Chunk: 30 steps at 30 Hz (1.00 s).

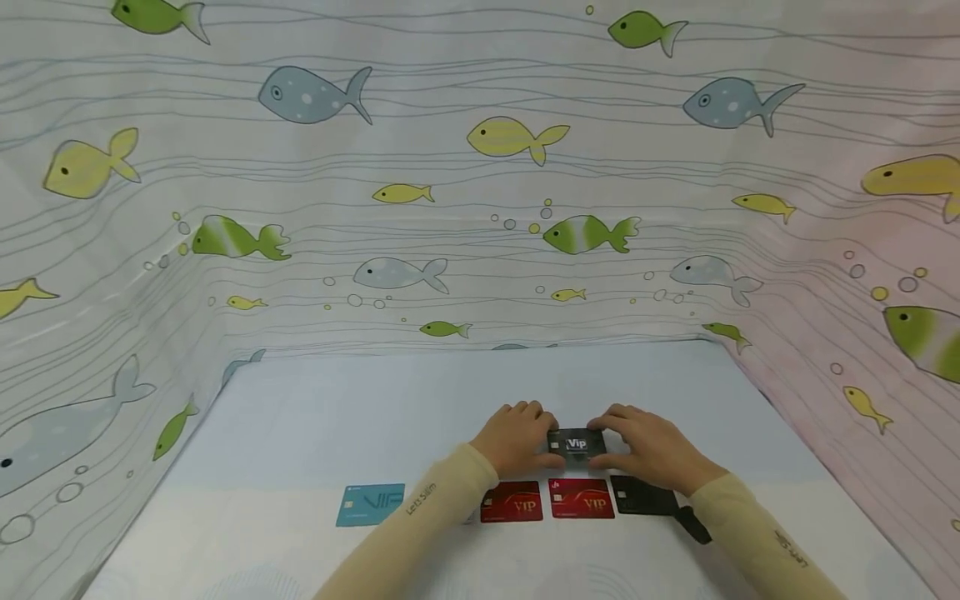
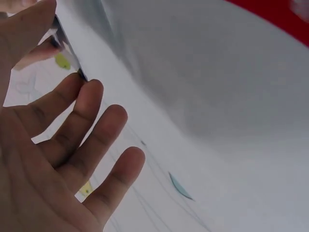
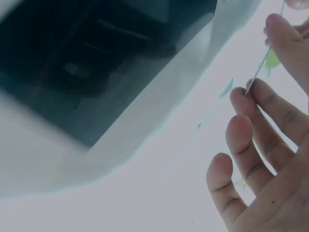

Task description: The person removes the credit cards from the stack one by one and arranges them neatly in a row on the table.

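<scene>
A black card with "Vip" lettering (image 1: 576,445) is held between both hands, above a row of cards. My left hand (image 1: 519,437) pinches its left side, thumb at the near corner and fingers at the far corner. The right hand (image 1: 651,447) grips the opposite side in the same way. In the left wrist view the black card (image 2: 67,46) shows nearly edge-on between thumb and fingertips, the other fingers spread below. The right wrist view also shows the card (image 3: 259,71) as a thin line at the fingertips.
Nearer me, a blue card (image 1: 367,506), two red VIP cards (image 1: 512,502) (image 1: 582,499) and a black card (image 1: 641,497) lie in a row on the white table (image 1: 337,417). Another black item (image 1: 694,526) is partly under the right sleeve. Fish-patterned cloth (image 1: 465,233) encloses the table.
</scene>
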{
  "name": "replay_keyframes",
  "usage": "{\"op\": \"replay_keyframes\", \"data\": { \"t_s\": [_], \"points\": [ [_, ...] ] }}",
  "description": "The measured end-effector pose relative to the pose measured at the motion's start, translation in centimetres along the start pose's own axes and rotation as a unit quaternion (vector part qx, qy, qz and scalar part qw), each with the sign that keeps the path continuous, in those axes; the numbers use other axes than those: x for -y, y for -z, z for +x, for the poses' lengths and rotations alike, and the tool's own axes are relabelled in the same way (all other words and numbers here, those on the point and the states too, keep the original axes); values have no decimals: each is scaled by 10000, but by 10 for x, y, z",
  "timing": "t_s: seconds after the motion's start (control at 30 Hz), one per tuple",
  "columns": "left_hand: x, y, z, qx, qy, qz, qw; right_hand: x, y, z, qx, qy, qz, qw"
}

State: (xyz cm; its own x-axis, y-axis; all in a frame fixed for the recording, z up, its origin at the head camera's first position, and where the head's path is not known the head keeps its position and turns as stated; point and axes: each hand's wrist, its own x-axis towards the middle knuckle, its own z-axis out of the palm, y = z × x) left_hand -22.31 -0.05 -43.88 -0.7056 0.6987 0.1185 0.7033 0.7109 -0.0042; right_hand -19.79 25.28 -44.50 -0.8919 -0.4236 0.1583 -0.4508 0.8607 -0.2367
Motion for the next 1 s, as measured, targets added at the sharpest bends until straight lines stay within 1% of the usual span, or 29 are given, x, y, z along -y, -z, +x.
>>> {"op": "replay_keyframes", "data": {
  "t_s": [0.13, 0.27, 0.33, 0.43, 0.53, 0.67, 0.8, 1.0],
  "points": [
    [-19, 2, 12, 28, -142, -44, 9999, -15, 8, -21, -132, -5, 4, 9999],
    [-37, 1, 22, -78, -274, 3, 9996, -28, 14, -40, -193, 14, 30, 9998],
    [-46, -1, 28, -123, -296, 5, 9995, -35, 17, -49, -217, -20, 36, 9998],
    [-60, -7, 36, -115, -263, 6, 9996, -44, 21, -62, -243, -44, 67, 9997],
    [-73, -12, 45, -26, -233, 50, 9997, -53, 24, -74, -214, -79, 57, 9997],
    [-91, -15, 54, 89, -161, 65, 9998, -66, 30, -90, -222, -172, 62, 9996],
    [-108, -15, 63, 58, -58, 27, 10000, -77, 36, -103, -263, -255, 54, 9993],
    [-131, -20, 73, -86, -17, 103, 9999, -92, 44, -118, -54, -452, 196, 9988]
  ]
}}
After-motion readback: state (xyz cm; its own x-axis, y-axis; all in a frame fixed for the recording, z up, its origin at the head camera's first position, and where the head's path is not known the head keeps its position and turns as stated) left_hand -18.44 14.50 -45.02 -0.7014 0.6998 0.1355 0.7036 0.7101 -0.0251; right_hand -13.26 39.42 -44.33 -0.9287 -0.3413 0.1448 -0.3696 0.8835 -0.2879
